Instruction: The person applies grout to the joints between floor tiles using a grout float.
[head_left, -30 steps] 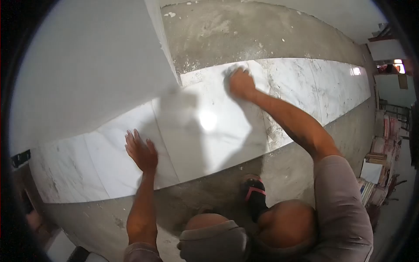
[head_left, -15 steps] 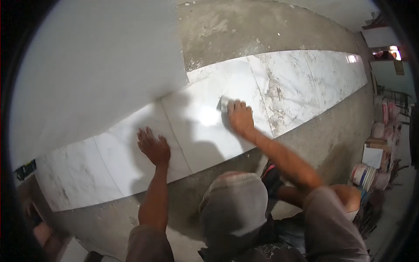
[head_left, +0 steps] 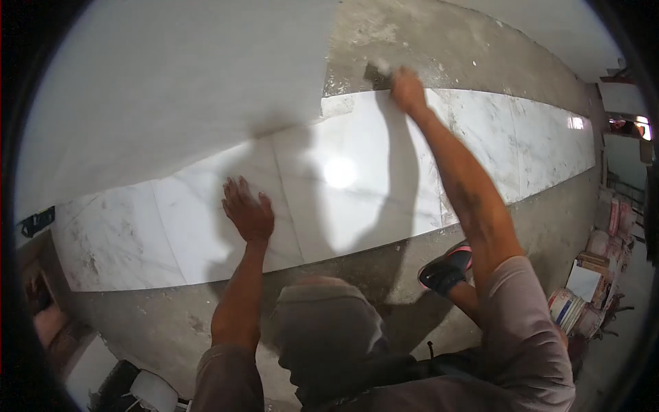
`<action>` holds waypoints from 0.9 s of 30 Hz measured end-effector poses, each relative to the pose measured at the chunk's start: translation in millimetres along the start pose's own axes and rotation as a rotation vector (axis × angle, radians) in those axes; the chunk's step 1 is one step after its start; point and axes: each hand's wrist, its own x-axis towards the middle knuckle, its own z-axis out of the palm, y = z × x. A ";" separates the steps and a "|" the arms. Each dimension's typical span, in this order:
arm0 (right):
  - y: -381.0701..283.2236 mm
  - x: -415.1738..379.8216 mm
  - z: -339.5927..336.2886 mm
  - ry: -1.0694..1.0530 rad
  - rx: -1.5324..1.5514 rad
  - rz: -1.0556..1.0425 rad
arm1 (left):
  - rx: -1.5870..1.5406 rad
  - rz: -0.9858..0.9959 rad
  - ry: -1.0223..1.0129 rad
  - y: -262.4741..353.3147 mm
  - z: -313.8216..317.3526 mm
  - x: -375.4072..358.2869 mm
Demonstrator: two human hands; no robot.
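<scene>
A row of glossy white marble tiles (head_left: 357,206) lies on a rough cement floor (head_left: 439,48). My left hand (head_left: 248,209) rests flat on a tile with its fingers spread, holding nothing. My right hand (head_left: 408,89) is stretched out to the far edge of the tile row. It presses a small grey pad or sponge (head_left: 377,70) against the edge where tile meets cement. My arm casts a long shadow across the tile.
A white wall (head_left: 158,89) rises at the left beyond the tiles. My foot in a black and pink sandal (head_left: 446,268) sits on bare cement near the tiles. Stacked boxes and tiles (head_left: 583,288) stand at the right. Bare cement runs along the near side.
My right hand has swept with the pad from the middle of the tile out to its far edge. The left hand has stayed flat on the tile.
</scene>
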 end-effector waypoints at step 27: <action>-130.0 -151.6 -11.6 -0.129 0.133 -0.478 | 0.069 -0.043 -0.055 -1.7 -5.2 0.4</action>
